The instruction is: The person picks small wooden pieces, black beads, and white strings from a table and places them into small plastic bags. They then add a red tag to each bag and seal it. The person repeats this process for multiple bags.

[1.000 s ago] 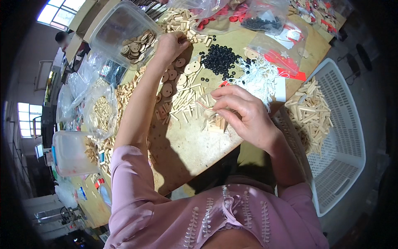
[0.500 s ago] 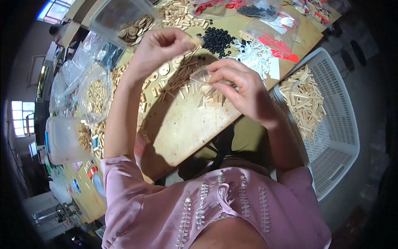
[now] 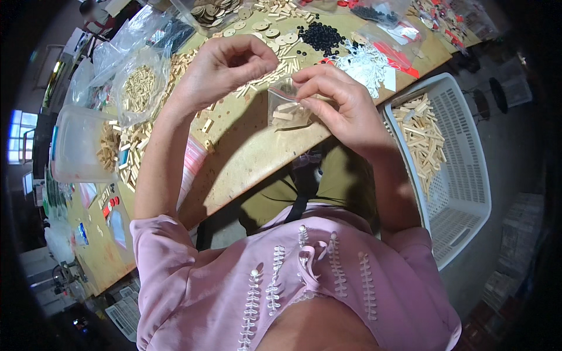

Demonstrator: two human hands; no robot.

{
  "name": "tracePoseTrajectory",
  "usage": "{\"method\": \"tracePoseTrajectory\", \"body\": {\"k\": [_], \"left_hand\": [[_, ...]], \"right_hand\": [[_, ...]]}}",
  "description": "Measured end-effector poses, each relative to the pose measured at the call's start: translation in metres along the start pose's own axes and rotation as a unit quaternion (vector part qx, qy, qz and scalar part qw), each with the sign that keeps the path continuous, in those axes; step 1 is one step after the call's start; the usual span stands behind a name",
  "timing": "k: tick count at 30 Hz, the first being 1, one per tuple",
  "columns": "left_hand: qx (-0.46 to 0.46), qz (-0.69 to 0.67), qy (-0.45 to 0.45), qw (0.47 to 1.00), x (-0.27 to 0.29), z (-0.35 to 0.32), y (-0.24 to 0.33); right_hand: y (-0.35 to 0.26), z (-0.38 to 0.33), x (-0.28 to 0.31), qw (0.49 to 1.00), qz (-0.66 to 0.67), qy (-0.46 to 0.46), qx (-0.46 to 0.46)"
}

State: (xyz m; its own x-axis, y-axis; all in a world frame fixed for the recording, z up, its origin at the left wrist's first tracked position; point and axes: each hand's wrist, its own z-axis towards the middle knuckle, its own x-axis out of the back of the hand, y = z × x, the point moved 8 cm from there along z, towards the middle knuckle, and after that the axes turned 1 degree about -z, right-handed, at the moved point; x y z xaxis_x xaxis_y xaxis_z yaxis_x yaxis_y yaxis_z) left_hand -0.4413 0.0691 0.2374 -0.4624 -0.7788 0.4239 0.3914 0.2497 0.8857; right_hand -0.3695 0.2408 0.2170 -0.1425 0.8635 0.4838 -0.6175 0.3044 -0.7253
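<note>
My right hand [image 3: 342, 108] pinches the top edge of a small clear zip bag [image 3: 273, 111]. Pale wooden pieces [image 3: 288, 111] show through its plastic, and the bag hangs over the near part of the table. Left of the bag's mouth, my left hand [image 3: 231, 67] is raised with thumb and fingertips pressed together. What lies between those fingertips, if anything, is hidden. Beyond the hands lie thin wooden sticks [image 3: 281, 69], round wooden discs [image 3: 273, 33] and a heap of black rings or beads [image 3: 322, 38]. White strings [image 3: 364, 67] are bundled to the right of the heap.
A white perforated basket [image 3: 468, 169] with wooden blocks [image 3: 420, 137] stands right of the table [image 3: 249, 169]. At left are an open bag of wooden pegs [image 3: 139, 88], a translucent tub [image 3: 76, 143] and loose wooden blocks [image 3: 136, 143]. Red-striped plastic bags [image 3: 193, 158] lie beside my left forearm.
The pale piece that showed at my left fingertips is no longer visible. My left hand is nearer the bag's mouth. The whole view has shifted a little.
</note>
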Motion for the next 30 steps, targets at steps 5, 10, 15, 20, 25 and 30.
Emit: {"method": "tracePoseTrajectory", "body": {"k": [5,10,15,20,25,30], "left_hand": [[0.067,-0.040,0.017,0.997,0.011,-0.017,-0.017],[0.036,-0.022,-0.084,0.996,-0.049,-0.038,-0.020],[0.147,-0.057,-0.155,0.975,-0.093,-0.049,-0.026],[0.164,-0.192,-0.199,0.947,-0.104,-0.029,-0.027],[0.168,-0.021,-0.109,0.980,-0.069,0.042,-0.079],[0.139,-0.018,-0.026,0.990,-0.051,0.076,-0.115]], "right_hand": [[-0.002,-0.007,0.000,1.000,0.015,0.013,-0.013],[-0.010,-0.016,0.008,0.998,0.057,0.027,-0.032],[-0.006,-0.034,0.011,0.997,0.051,0.028,-0.055],[0.010,-0.052,0.031,0.993,0.058,0.071,-0.070],[0.082,-0.055,0.032,0.975,0.068,0.093,-0.189],[0.118,-0.054,0.028,0.969,0.106,0.116,-0.190]]}}
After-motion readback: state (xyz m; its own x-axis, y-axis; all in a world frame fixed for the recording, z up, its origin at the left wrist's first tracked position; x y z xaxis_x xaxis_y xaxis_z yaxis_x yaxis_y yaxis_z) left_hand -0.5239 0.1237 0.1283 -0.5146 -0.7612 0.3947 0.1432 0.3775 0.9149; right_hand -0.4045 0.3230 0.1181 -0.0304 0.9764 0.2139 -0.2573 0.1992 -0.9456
